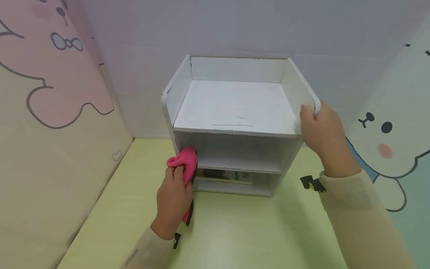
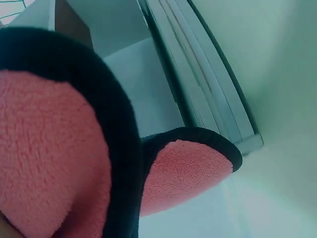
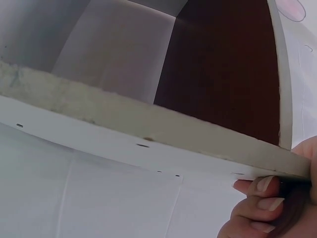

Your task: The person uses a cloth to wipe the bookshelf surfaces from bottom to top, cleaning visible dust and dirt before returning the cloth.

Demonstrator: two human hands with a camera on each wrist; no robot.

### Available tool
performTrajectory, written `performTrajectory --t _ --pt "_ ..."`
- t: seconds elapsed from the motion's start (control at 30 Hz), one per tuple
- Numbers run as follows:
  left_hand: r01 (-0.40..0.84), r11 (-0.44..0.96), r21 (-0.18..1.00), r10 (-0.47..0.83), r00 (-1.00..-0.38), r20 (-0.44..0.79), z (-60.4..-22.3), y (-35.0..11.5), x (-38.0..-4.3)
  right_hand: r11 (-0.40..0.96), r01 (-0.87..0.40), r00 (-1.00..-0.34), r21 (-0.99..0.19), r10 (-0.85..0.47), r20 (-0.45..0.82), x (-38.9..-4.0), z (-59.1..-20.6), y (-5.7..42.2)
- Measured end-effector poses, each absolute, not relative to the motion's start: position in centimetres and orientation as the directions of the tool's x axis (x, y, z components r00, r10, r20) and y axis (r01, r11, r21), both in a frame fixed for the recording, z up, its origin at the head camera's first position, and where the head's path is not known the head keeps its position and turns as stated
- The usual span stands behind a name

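A small white shelf unit (image 1: 231,104) stands against the back wall, with a raised rim round three sides of its top and two compartments beneath. My left hand (image 1: 174,200) holds a pink cloth (image 1: 189,158) with black edging at the front of the left side panel, beside the middle compartment. Up close in the left wrist view, the fluffy cloth (image 2: 44,144) covers part of the shelf. On the other side, my right hand (image 1: 324,132) grips the upper front corner of the right side panel. Its fingers (image 3: 262,203) curl round the panel edge (image 3: 148,121) in the right wrist view.
Flat booklets (image 1: 231,175) lie in the bottom compartment. The unit stands on a pale yellow-green table (image 1: 228,231). Cartoon-printed walls rise at the left (image 1: 60,160) and right (image 1: 410,123), with a plain pale wall (image 1: 242,26) behind.
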State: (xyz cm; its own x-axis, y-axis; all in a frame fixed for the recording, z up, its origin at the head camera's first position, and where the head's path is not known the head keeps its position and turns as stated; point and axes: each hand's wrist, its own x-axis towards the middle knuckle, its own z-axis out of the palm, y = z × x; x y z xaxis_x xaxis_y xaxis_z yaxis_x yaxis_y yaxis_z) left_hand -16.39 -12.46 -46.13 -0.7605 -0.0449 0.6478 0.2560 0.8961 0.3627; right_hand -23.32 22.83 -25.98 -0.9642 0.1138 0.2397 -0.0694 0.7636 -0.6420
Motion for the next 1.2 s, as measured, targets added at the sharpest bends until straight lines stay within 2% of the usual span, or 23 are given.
performTrajectory --t 0.23,0.57,0.93,1.2 --pt "0.328 0.867 0.375 -0.017 -0.732 0.681 -46.2 -10.5 -16.6 0.763 -0.061 -0.963 -0.643 0.126 0.240 -23.3 -25.9 22.9" --pt "0.521 0.808 0.277 0.166 -0.651 0.741 -46.3 -5.6 -17.3 0.753 -0.075 -0.959 -0.654 0.126 0.255 -23.1 -26.2 22.9" --pt "0.563 0.797 0.219 0.257 -0.644 0.720 -46.0 -2.3 -17.8 0.753 -0.104 -0.955 -0.650 0.107 0.277 -23.1 -25.9 22.5" --pt "0.655 0.743 0.140 0.374 -0.579 0.724 -45.5 1.1 -18.4 0.763 -0.090 -0.958 -0.640 0.109 0.264 -23.3 -25.9 22.9"
